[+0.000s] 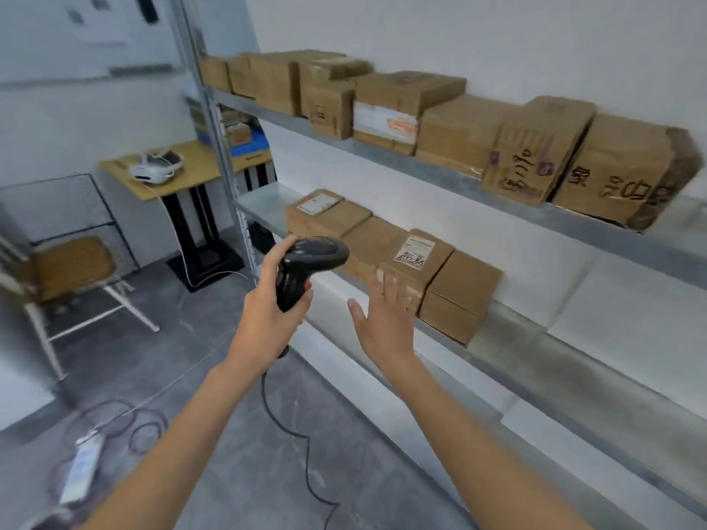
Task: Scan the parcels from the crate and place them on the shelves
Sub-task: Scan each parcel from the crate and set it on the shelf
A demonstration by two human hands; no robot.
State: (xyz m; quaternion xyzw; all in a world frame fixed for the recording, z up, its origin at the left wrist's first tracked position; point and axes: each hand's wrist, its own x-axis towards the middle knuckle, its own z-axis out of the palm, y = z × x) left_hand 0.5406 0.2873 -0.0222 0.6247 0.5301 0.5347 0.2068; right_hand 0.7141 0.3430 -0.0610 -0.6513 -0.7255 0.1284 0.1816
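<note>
My left hand (273,300) grips the handle of a black barcode scanner (306,265), whose head points right toward the shelves. Its cable (290,434) hangs to the floor. My right hand (386,315) is spread flat with straight fingers, just in front of a labelled cardboard parcel (417,262) on the middle shelf (509,338); whether it touches the parcel is unclear. Several brown parcels stand in a row on that shelf, and several more fill the upper shelf (440,174). The crate is out of view.
A grey metal shelf post (225,162) stands left of the parcels. Behind it is a small wooden table (153,177) with a white device on it. A chair (72,277) stands at the left. A power strip (82,468) and cables lie on the grey floor.
</note>
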